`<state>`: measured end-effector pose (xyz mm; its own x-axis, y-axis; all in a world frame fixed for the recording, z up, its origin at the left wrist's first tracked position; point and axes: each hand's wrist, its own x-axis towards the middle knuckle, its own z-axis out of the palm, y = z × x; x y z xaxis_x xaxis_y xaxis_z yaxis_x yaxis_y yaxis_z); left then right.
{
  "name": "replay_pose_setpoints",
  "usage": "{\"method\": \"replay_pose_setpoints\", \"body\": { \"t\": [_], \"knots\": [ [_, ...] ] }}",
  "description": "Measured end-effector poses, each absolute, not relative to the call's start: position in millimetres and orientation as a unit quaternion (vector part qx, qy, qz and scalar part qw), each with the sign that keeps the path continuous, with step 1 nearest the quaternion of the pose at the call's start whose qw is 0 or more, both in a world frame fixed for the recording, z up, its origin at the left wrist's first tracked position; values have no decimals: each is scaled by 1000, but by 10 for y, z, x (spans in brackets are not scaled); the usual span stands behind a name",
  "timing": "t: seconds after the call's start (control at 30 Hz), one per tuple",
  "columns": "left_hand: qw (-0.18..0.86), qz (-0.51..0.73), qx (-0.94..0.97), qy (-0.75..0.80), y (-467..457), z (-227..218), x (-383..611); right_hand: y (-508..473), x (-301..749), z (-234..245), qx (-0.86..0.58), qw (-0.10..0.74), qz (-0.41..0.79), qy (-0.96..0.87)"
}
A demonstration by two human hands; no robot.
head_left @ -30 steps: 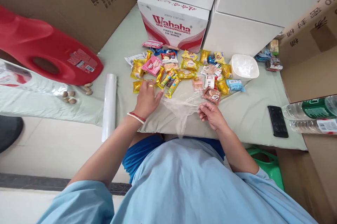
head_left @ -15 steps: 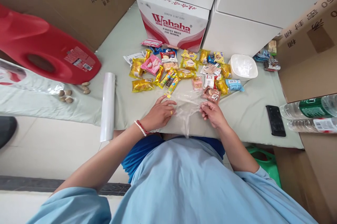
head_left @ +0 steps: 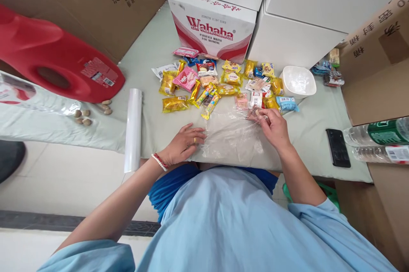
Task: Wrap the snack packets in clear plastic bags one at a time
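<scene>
A thin, clear plastic film (head_left: pixel 234 135) lies spread and wrinkled on the cloth at the table's front edge. My left hand (head_left: pixel 183 143) lies at its left edge, fingers stretched out and fingertips touching it. The film's upper right edge is pinched between the thumb and fingers of my right hand (head_left: pixel 274 129). Partly behind those fingers and the film is a brown snack packet (head_left: pixel 254 113). Just beyond are a pink packet (head_left: pixel 241 101), yellow snack bars (head_left: pixel 211 106) and several other wrapped snacks, including a yellow packet (head_left: pixel 175 104).
A white roll (head_left: pixel 133 131) lies left, near a red jug (head_left: pixel 64 59) and several brown nuts (head_left: pixel 85 113). A white bowl (head_left: pixel 299 81) stands right of the snacks. Farther right are a black phone (head_left: pixel 338 147) and plastic bottles (head_left: pixel 383 132). A Wahaba-style printed carton (head_left: pixel 212 24) stands behind.
The film, bunched up before, is now spread wider and flatter. My right hand has moved right, over the brown packet; my left hand has moved left and slightly down.
</scene>
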<state>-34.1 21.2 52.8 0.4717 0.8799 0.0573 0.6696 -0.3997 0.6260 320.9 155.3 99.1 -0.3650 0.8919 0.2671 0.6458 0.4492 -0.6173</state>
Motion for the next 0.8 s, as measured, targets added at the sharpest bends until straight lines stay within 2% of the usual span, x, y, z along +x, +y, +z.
{"method": "replay_pose_setpoints", "body": {
  "t": [0.07,0.13,0.23,0.3,0.4,0.5,0.63,0.8],
  "knots": [
    [297,199,775,522,250,532,-251,1458,3095,1107,-373,248,237,-862],
    [290,205,738,574,294,523,-137,1353,3020,1143,-289,135,270,-909],
    [248,195,733,603,303,480,4,1187,3098,1063,-282,-49,268,-920],
    [218,185,746,602,250,436,45,1088,3281,1001,-305,-104,267,-908],
    [198,191,744,609,118,375,37,1006,3579,1024,-311,-99,300,-896],
    [201,202,735,616,19,352,6,999,3594,1170,-304,-50,317,-897],
    [210,206,733,613,12,361,-34,974,3000,1252,-293,18,244,-924],
    [241,243,727,595,52,314,-170,803,2130,857,-167,25,186,-968]
  ]
}}
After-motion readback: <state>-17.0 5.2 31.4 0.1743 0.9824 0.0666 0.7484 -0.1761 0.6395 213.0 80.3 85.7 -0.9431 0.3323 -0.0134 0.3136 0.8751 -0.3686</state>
